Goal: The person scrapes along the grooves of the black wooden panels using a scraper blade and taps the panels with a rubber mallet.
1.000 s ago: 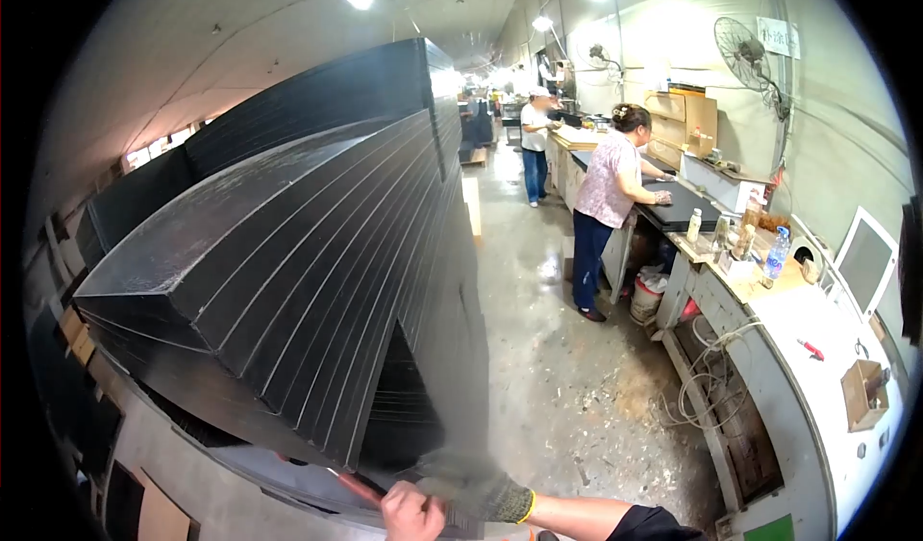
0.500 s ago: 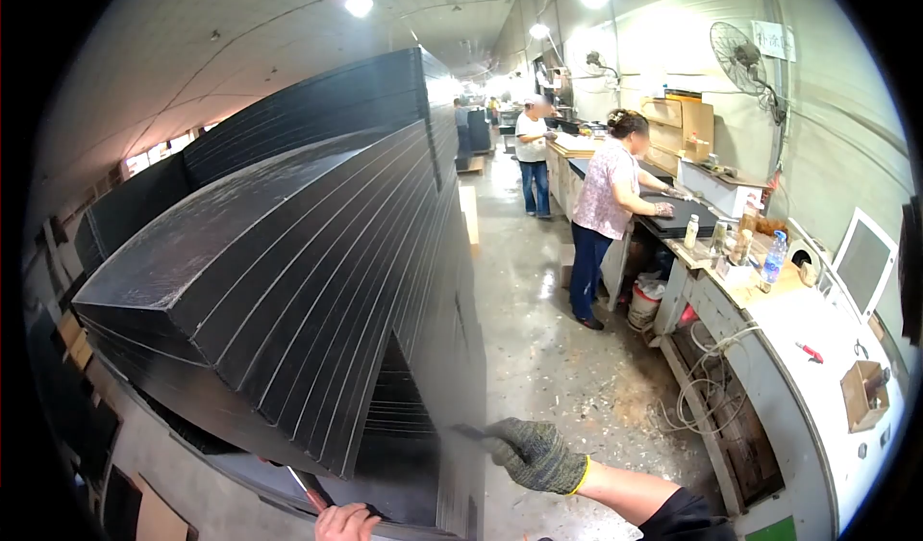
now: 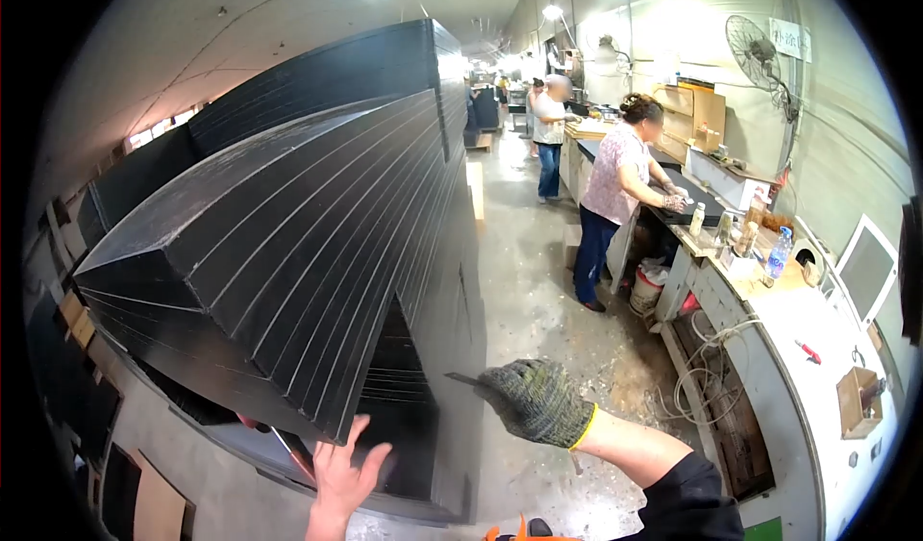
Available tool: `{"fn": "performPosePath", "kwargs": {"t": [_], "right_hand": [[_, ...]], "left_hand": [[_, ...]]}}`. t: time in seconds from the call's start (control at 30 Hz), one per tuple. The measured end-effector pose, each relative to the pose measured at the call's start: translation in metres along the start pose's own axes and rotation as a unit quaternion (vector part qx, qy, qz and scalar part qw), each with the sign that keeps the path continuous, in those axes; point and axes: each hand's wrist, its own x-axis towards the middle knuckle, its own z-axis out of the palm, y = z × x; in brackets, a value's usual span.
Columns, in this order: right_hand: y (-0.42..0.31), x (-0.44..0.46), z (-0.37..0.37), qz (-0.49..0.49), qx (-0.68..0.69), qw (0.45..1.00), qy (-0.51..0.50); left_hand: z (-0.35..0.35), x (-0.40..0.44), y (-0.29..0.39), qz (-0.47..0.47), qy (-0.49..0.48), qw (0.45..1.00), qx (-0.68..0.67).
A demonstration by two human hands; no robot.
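Note:
A tall stack of black panels (image 3: 279,272) fills my left side, its upper panels fanned and jutting out over a recess (image 3: 389,397). My left hand (image 3: 344,474) is bare, fingers raised and thumb spread, at the lower corner of the jutting panels; whether it touches them I cannot tell. Wrapped in a grey knit glove with a yellow cuff, my right hand (image 3: 538,402) is closed around a thin, flat, dark blade-like tool (image 3: 463,379). That tool's tip points left toward the stack's side. Its exact kind does not show.
A person in a patterned shirt (image 3: 615,166) handles black panels (image 3: 707,204) at the right-hand bench (image 3: 817,368); others stand farther down the aisle. Bottles (image 3: 779,252), a red-handled tool (image 3: 808,352) and a wooden box (image 3: 859,402) lie on the bench. Cables (image 3: 707,368) hang below.
My left hand has risen to the panels' lower corner with its fingers spread. My gloved right hand has moved slightly up, still gripping the dark tool. The view has shifted a little.

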Motion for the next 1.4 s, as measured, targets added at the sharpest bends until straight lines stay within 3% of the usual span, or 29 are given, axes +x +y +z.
{"fn": "performPosePath", "kwargs": {"t": [0.17,0.27,0.33,0.4,0.5,0.6,0.73,0.83,0.9,1.0,1.13,1.2,1.23,1.27,1.4], "right_hand": [[-0.003,0.01,0.006,-0.057,0.063,0.996,0.04],[-0.009,0.02,0.002,0.108,0.245,0.962,-0.046],[-0.011,0.025,-0.008,0.208,0.342,0.91,-0.109],[-0.009,0.023,-0.005,0.232,0.392,0.883,-0.113],[-0.009,0.025,-0.004,0.244,0.394,0.875,-0.138],[-0.008,0.027,-0.001,0.241,0.381,0.88,-0.148],[-0.011,0.03,0.004,0.234,0.35,0.896,-0.138],[-0.012,0.022,0.021,0.172,0.313,0.934,0.006],[-0.012,0.029,0.014,0.032,0.166,0.983,0.066],[-0.002,0.03,0.015,-0.104,-0.01,0.991,0.088],[0.001,0.027,0.012,-0.189,-0.132,0.967,0.104],[0.001,0.028,0.008,-0.189,-0.139,0.967,0.099],[0.004,0.03,0.005,-0.195,-0.145,0.964,0.107],[0.007,0.031,0.004,-0.2,-0.146,0.962,0.114],[0.012,0.039,0.0,-0.227,-0.127,0.96,0.106]], "left_hand": [[0.031,0.048,0.022,-0.193,-0.009,0.936,-0.294],[0.037,0.06,0.023,-0.253,-0.055,0.879,-0.401],[0.036,0.064,0.027,-0.269,-0.072,0.853,-0.441],[0.037,0.065,0.028,-0.283,-0.063,0.845,-0.449],[0.038,0.069,0.029,-0.327,-0.076,0.822,-0.459],[0.044,0.07,0.03,-0.3,-0.079,0.831,-0.462],[0.049,0.071,0.032,-0.335,-0.049,0.815,-0.47],[0.053,0.07,0.027,-0.367,-0.001,0.799,-0.477],[0.052,0.072,0.026,-0.387,0.022,0.78,-0.49],[0.05,0.077,0.025,-0.408,0.029,0.758,-0.509],[0.048,0.077,0.024,-0.387,0.021,0.772,-0.503],[0.037,0.083,0.043,-0.221,0.086,0.938,-0.254],[0.035,0.088,0.05,-0.123,0.119,0.978,-0.118],[0.032,0.09,0.041,0.015,0.133,0.991,-0.025],[0.03,0.097,0.032,0.179,0.116,0.974,0.073]]}}
